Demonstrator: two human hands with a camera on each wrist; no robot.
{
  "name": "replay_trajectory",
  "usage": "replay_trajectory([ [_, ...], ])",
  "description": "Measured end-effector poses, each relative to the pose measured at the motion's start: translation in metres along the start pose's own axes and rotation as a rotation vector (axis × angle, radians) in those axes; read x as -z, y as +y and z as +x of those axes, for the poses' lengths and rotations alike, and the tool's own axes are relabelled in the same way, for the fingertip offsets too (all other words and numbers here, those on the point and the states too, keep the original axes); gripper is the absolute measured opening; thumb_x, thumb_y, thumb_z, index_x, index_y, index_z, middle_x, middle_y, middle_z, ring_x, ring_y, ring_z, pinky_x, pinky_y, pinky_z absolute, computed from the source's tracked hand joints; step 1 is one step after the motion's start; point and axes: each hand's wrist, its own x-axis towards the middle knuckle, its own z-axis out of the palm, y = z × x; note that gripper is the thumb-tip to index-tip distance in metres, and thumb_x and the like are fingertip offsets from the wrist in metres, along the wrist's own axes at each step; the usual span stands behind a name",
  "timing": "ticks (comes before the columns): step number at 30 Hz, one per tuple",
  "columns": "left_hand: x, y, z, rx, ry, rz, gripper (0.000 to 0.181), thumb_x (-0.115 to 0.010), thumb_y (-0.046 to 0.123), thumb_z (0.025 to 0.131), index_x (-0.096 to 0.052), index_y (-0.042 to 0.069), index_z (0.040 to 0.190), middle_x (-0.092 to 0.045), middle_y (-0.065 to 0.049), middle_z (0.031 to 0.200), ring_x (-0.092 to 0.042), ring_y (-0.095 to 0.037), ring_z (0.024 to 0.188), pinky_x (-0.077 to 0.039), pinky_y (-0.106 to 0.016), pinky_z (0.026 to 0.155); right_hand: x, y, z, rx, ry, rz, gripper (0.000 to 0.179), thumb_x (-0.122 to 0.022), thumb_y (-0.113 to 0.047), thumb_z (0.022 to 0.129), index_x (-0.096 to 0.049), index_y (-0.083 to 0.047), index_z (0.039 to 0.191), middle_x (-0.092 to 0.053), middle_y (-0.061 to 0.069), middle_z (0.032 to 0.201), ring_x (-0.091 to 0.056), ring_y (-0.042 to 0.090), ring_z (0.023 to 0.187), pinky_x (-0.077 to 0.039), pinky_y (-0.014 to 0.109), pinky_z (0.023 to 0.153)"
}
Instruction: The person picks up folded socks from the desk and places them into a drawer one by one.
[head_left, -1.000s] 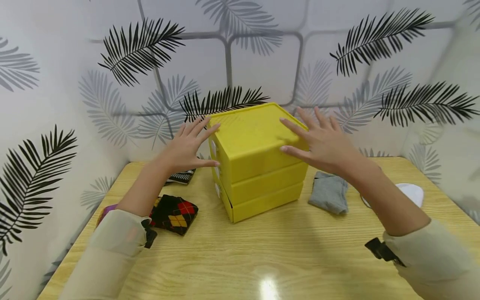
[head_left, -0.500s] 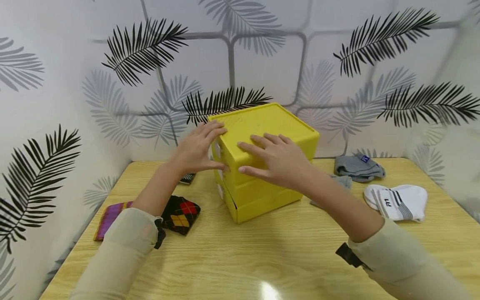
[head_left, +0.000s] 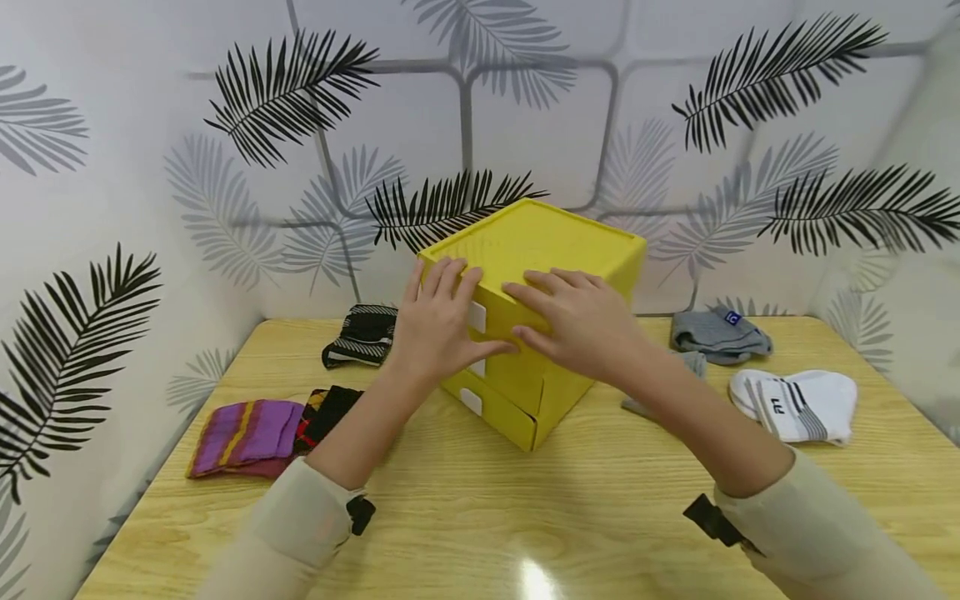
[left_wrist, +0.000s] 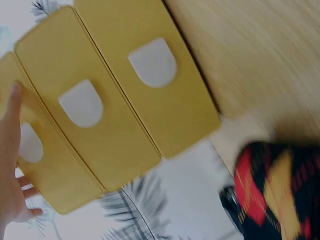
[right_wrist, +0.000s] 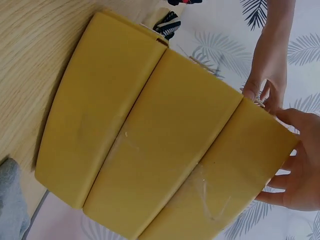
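Note:
A yellow three-drawer box (head_left: 517,242) stands on the wooden table, one corner pointing towards me. White rounded drawer pulls (left_wrist: 81,103) line its drawer fronts, which face front left. My left hand (head_left: 433,333) lies over the top edge of that side, fingertips on the top and thumb across the drawer fronts. Just right of the corner, my right hand (head_left: 588,333) rests its fairly straight fingers on the top edge, with the thumb against the side below. In the right wrist view the plain yellow side (right_wrist: 150,130) fills the middle. All drawers look closed.
Left of the box lie a purple striped sock (head_left: 251,433), a black argyle sock (head_left: 330,412) partly behind my forearm, and a black-and-white sock (head_left: 362,333). On the right are folded grey socks (head_left: 720,335), another grey sock (head_left: 693,362) mostly hidden, and white socks (head_left: 798,404).
My right hand has come in from the right onto the front corner. The box has turned, its drawer fronts swinging towards me and its corner moving right. My left hand has moved right with it.

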Motion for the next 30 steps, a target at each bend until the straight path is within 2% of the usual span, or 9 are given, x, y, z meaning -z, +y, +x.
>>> replay_trajectory([
  [5, 0.002, 0.027, 0.002, 0.105, 0.006, 0.05, 0.095, -0.057, 0.078, 0.063, -0.053, 0.006, 0.124, -0.049, -0.016, 0.126, -0.038, -0.031, 0.122, -0.015, -0.046, 0.107, -0.001, 0.008, -0.008, -0.004, 0.027, 0.02, 0.045, -0.06, -0.025, 0.09, -0.052, -0.011, 0.132, -0.049, 0.017, 0.13, -0.045, 0.038, 0.116, -0.031, 0.049, 0.099],
  [9, 0.002, 0.035, 0.003, 0.091, 0.004, 0.05, 0.093, -0.056, 0.076, 0.067, -0.052, 0.003, 0.124, -0.047, -0.019, 0.125, -0.037, -0.034, 0.121, -0.016, -0.047, 0.107, -0.001, 0.011, -0.013, 0.002, 0.039, 0.019, 0.043, -0.059, -0.019, 0.09, -0.052, -0.01, 0.132, -0.049, 0.018, 0.129, -0.045, 0.038, 0.115, -0.031, 0.049, 0.099],
  [13, 0.007, 0.019, 0.005, -0.007, -0.096, -0.064, 0.078, -0.053, 0.066, 0.079, -0.048, 0.007, 0.131, -0.044, -0.016, 0.131, -0.034, -0.032, 0.125, -0.012, -0.046, 0.108, -0.001, 0.01, -0.015, 0.013, 0.045, -0.012, 0.043, -0.058, -0.018, 0.091, -0.05, -0.011, 0.133, -0.049, 0.018, 0.13, -0.045, 0.039, 0.116, -0.032, 0.051, 0.098],
  [16, 0.013, -0.005, 0.01, -0.096, -0.218, -0.187, 0.057, -0.046, 0.049, 0.093, -0.044, 0.014, 0.137, -0.041, -0.01, 0.138, -0.028, -0.028, 0.131, -0.002, -0.042, 0.109, 0.0, 0.007, -0.016, 0.004, 0.018, -0.033, 0.047, -0.059, -0.018, 0.09, -0.047, -0.01, 0.135, -0.046, 0.018, 0.132, -0.042, 0.041, 0.118, -0.031, 0.053, 0.098],
  [18, 0.013, -0.023, 0.013, -0.147, -0.252, -0.281, 0.047, -0.045, 0.038, 0.097, -0.044, 0.016, 0.138, -0.041, -0.007, 0.139, -0.026, -0.027, 0.132, 0.0, -0.041, 0.109, 0.0, 0.006, -0.016, -0.01, -0.011, -0.039, 0.051, -0.061, -0.018, 0.089, -0.045, -0.01, 0.136, -0.044, 0.018, 0.134, -0.04, 0.042, 0.119, -0.03, 0.054, 0.098],
  [20, 0.009, -0.037, 0.016, -0.205, -0.233, -0.363, 0.044, -0.049, 0.031, 0.096, -0.046, 0.014, 0.136, -0.043, -0.007, 0.138, -0.028, -0.027, 0.132, -0.002, -0.04, 0.109, 0.001, 0.005, -0.016, -0.015, -0.035, -0.042, 0.056, -0.064, -0.017, 0.087, -0.042, -0.009, 0.138, -0.042, 0.018, 0.136, -0.038, 0.043, 0.121, -0.029, 0.054, 0.098],
  [24, -0.003, -0.051, 0.018, -0.277, -0.103, -0.461, 0.045, -0.063, 0.023, 0.088, -0.054, 0.009, 0.129, -0.05, -0.01, 0.131, -0.038, -0.029, 0.125, -0.015, -0.038, 0.108, 0.0, 0.004, -0.016, -0.011, -0.043, -0.058, 0.061, -0.067, -0.017, 0.084, -0.04, -0.008, 0.138, -0.041, 0.017, 0.137, -0.037, 0.043, 0.121, -0.028, 0.054, 0.098],
  [27, -0.006, -0.048, 0.016, -0.277, -0.013, -0.442, 0.044, -0.067, 0.022, 0.085, -0.057, 0.009, 0.126, -0.053, -0.011, 0.127, -0.044, -0.029, 0.12, -0.021, -0.035, 0.107, 0.0, 0.005, -0.016, -0.011, -0.045, -0.06, 0.063, -0.069, -0.017, 0.083, -0.04, -0.008, 0.138, -0.04, 0.017, 0.137, -0.037, 0.042, 0.121, -0.028, 0.054, 0.099],
  [30, -0.007, -0.04, 0.013, -0.247, 0.032, -0.39, 0.042, -0.066, 0.023, 0.085, -0.059, 0.009, 0.124, -0.055, -0.011, 0.125, -0.046, -0.029, 0.118, -0.022, -0.033, 0.106, 0.001, 0.008, -0.018, -0.027, -0.068, -0.035, 0.064, -0.069, -0.018, 0.084, -0.039, -0.009, 0.139, -0.038, 0.017, 0.139, -0.035, 0.042, 0.124, -0.025, 0.055, 0.1],
])
